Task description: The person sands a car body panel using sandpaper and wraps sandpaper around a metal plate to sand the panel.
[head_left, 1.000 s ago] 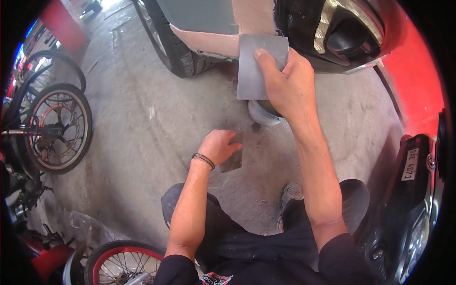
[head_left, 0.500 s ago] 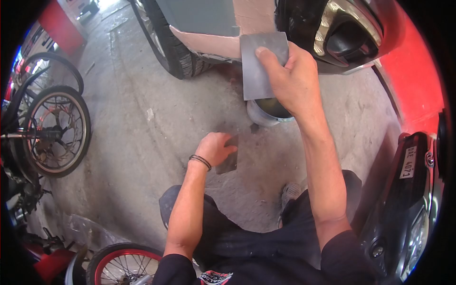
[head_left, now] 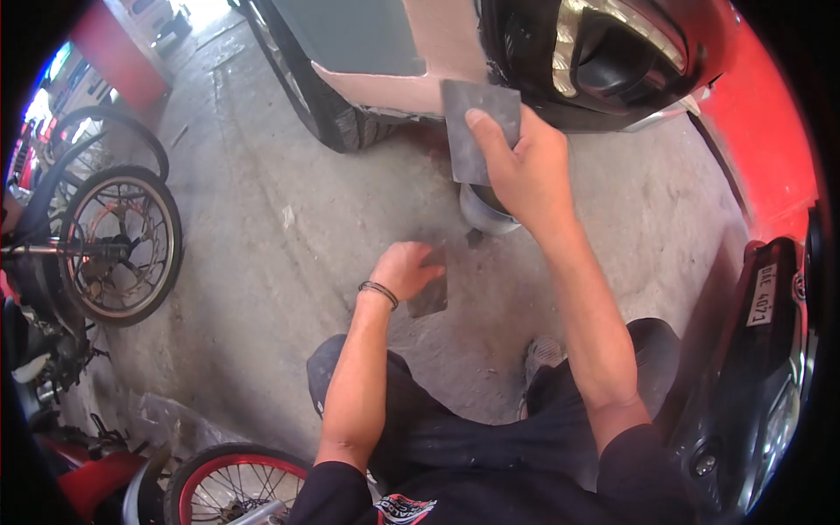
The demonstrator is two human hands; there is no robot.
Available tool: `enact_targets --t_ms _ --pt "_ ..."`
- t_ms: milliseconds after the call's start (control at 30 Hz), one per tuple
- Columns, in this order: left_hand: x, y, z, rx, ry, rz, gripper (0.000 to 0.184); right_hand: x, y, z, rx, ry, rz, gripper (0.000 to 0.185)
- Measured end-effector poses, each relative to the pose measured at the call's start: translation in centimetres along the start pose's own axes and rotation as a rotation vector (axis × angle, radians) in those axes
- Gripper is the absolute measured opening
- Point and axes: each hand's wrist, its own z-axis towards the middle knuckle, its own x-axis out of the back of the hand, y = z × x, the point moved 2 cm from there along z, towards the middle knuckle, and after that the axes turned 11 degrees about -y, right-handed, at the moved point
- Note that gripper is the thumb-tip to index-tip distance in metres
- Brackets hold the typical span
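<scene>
My right hand (head_left: 531, 166) is raised in front of the car's lower bumper corner, its thumb pressed flat on a grey rectangular sheet of sandpaper (head_left: 479, 144). The sheet's top edge overlaps the pink filler patch (head_left: 407, 90) on the bumper; I cannot tell whether they touch. Lower and to the left, my left hand (head_left: 404, 269) grips a dark, flat rectangular piece (head_left: 430, 293) above the floor, and its exact kind is unclear. Partly hidden behind the sandpaper and right hand, a round bucket (head_left: 483, 214) stands on the concrete.
The car's front wheel (head_left: 337, 122) and fog light housing (head_left: 612, 61) flank the filler patch. Motorcycle wheels (head_left: 121, 245) stand at left, with a red-rimmed wheel (head_left: 236, 490) at lower left. A dark vehicle front (head_left: 735, 367) is close on my right, beside a red panel (head_left: 761, 149).
The view has shifted slightly, so the car and bucket sit a little differently. The sandpaper has tilted and appears slightly lower against the filler. Both hands keep their hold.
</scene>
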Motion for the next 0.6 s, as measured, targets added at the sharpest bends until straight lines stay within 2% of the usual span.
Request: enact_targets --t_ms 33,167,267,400,600 --pt "0.2 0.3 -0.1 0.010 -0.006 0.003 0.040 -0.3 0.4 0.1 -0.039 0.051 0.150 0.029" --pt "-0.6 -0.4 0.0 0.007 0.011 0.003 0.041 -0.6 0.7 0.8 -0.046 0.018 0.171 0.031" --pt "-1.1 -1.5 0.0 -0.052 0.080 -0.030 0.036 -1.0 1.0 1.2 -0.043 0.007 0.147 0.030" --pt "-0.5 -0.9 -0.6 0.008 0.043 -0.038 0.036 -0.9 0.7 1.3 -0.019 0.034 0.037 0.029" --pt "-0.6 -0.9 -0.3 -0.067 0.073 -0.033 0.035 -0.3 -1.2 1.6 -0.009 0.045 -0.138 0.027"
